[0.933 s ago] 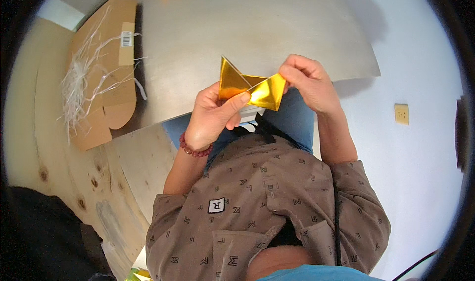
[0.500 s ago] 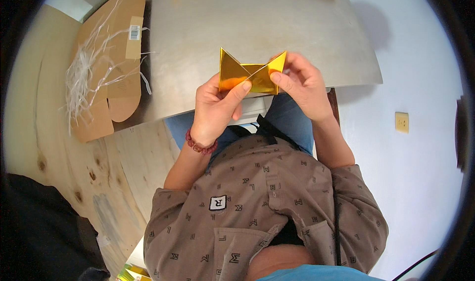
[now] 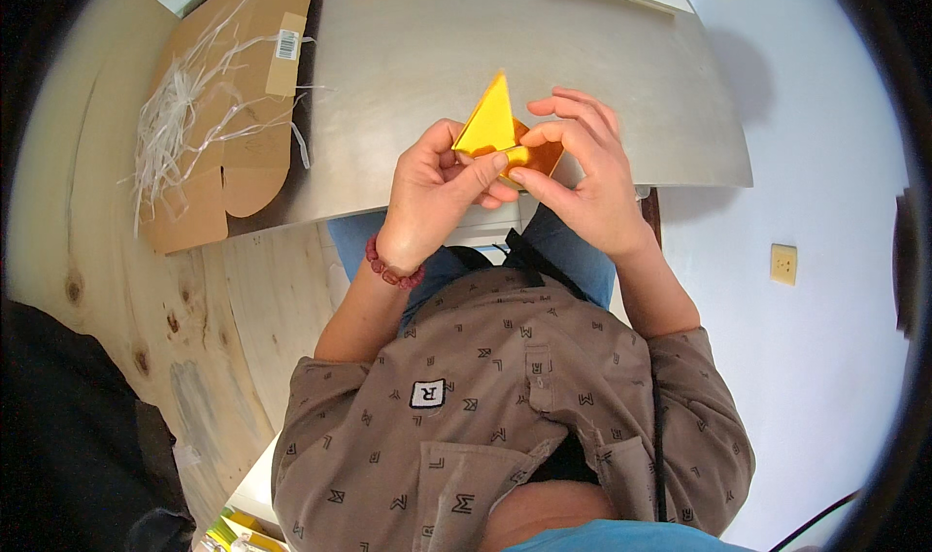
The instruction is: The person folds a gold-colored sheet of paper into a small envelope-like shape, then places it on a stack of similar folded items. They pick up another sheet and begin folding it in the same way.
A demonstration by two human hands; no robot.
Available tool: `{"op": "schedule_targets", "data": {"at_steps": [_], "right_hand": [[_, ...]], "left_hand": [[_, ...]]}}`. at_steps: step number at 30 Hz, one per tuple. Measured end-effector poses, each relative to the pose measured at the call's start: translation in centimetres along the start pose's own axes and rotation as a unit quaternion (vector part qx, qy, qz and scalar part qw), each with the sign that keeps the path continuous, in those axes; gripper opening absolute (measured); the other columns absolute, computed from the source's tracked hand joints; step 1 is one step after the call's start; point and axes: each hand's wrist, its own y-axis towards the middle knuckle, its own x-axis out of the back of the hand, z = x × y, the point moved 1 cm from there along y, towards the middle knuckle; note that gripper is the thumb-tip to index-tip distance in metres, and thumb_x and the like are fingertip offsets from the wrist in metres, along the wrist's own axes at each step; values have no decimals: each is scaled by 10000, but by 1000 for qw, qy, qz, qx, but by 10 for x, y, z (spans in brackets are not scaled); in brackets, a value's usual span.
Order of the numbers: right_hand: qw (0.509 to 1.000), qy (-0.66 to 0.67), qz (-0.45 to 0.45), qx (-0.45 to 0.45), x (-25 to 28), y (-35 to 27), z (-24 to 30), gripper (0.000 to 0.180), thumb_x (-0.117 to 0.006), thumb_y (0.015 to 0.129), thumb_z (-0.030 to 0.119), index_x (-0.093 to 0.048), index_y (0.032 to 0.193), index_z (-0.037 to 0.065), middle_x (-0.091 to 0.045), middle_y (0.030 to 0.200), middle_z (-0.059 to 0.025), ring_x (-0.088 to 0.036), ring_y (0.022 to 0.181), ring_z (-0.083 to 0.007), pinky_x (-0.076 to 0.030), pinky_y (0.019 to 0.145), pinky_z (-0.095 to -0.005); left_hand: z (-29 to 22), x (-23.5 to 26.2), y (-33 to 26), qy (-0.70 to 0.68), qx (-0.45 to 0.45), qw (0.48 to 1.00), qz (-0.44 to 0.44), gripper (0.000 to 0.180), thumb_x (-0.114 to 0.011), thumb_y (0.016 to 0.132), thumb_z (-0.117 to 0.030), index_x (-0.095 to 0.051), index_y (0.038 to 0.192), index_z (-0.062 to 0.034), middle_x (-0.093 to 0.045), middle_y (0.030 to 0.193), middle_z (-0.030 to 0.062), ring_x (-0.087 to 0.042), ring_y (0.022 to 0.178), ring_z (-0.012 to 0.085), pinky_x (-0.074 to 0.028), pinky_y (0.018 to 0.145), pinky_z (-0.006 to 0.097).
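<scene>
- left hand (image 3: 432, 198) and right hand (image 3: 582, 178): each grip pinches the gold paper (image 3: 490, 125).
- paper looks partly folded; one point stands above the grip.
- more folds seem left.

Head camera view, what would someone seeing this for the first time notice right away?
The shiny gold folded paper stands out most, pinched between the left hand and the right hand over the near edge of the grey table. At the table's left lies an opened cardboard box with pale shredded filler spilling over it. A red bead bracelet circles the left wrist.
</scene>
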Motion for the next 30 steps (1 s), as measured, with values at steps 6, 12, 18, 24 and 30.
{"op": "schedule_targets", "data": {"at_steps": [6, 12, 18, 24, 30], "right_hand": [[988, 130, 3, -82, -7, 0, -1, 205, -803, 845, 98, -609, 903, 68, -678, 1185, -135, -578, 1204, -317, -484, 987, -416], [973, 188, -32, -127, -12, -3, 0, 157, -712, 930, 36, -557, 929, 60, -674, 1166, -80, -592, 931, -131, -509, 970, -361], [984, 143, -59, -94, -11, 2, 1, 144, -684, 933, 26, -542, 930, 54, -704, 985, -33, -503, 723, -81, -412, 1154, -467], [988, 112, -75, -81, -10, 4, 6, 155, -716, 882, 20, -566, 882, 54, -695, 896, -91, -666, 844, -234, -541, 765, -364], [971, 167, -63, -157, -10, 2, 12, 135, -730, 874, 32, -629, 962, 49, -693, 905, -98, -681, 864, -236, -547, 749, -349]], "left_hand": [[2, 5, 2, -60, -3, 998, 7, 205, -602, 1081, -249, -596, 1047, -47, -701, 912, 46, -754, 792, 137, -608, 639, 230], [1, 9, 5, -118, 14, 993, -21, 255, -559, 1099, -310, -633, 986, -94, -692, 877, -4, -716, 759, 87, -563, 601, 206], [2, 12, 7, -210, 3, 978, 1, 231, -549, 1102, -292, -656, 1074, -90, -697, 921, -6, -688, 777, 70, -535, 612, 202], [5, 14, 7, -208, -10, 978, 19, 236, -530, 1109, -296, -652, 1121, -94, -704, 993, 8, -660, 842, 86, -513, 653, 241], [7, 14, 7, -200, -8, 980, 18, 224, -550, 1101, -280, -664, 1096, -87, -699, 997, -1, -652, 860, 80, -528, 663, 240]]}}
